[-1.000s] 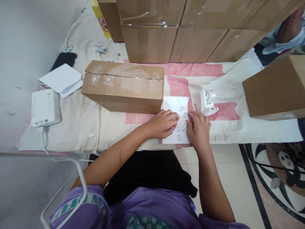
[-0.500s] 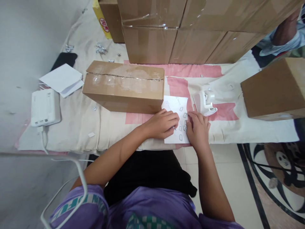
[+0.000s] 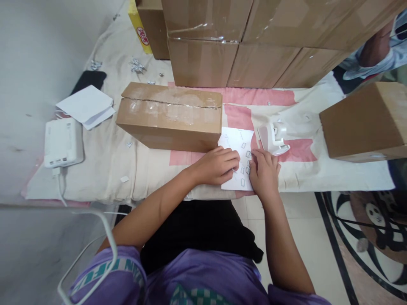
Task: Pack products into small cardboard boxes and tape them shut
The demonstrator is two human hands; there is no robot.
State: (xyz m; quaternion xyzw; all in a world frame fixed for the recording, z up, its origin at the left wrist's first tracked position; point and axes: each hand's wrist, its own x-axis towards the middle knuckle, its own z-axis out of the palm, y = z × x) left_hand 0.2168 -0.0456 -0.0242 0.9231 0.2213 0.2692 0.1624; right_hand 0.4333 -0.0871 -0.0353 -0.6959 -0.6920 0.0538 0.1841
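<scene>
A white sheet of paper (image 3: 235,184) with several small drawn outlines and faint handwriting lies on the cloth-covered surface. My left hand (image 3: 219,166) rests on its left part with fingers curled. A tiny whitish bit shows at those fingertips, too small to name. At the paper's right edge lies my right hand (image 3: 266,169), fingers stretched forward and thumb apart, touching the sheet and holding nothing visible. A white tape dispenser (image 3: 274,139) stands just beyond the right fingers. Behind my left hand is a taped cardboard box (image 3: 171,127), close to the paper's upper left corner.
Stacked cardboard boxes (image 3: 203,63) line the back, and another box (image 3: 359,123) is at the right. Folded white papers (image 3: 85,103), a black object (image 3: 88,80) and a white device with a cable (image 3: 63,142) lie left. Another person's arm (image 3: 377,48) shows at upper right.
The view has shifted slightly. Both hands keep nearly the same place on the paper, with no clear change in their grip.
</scene>
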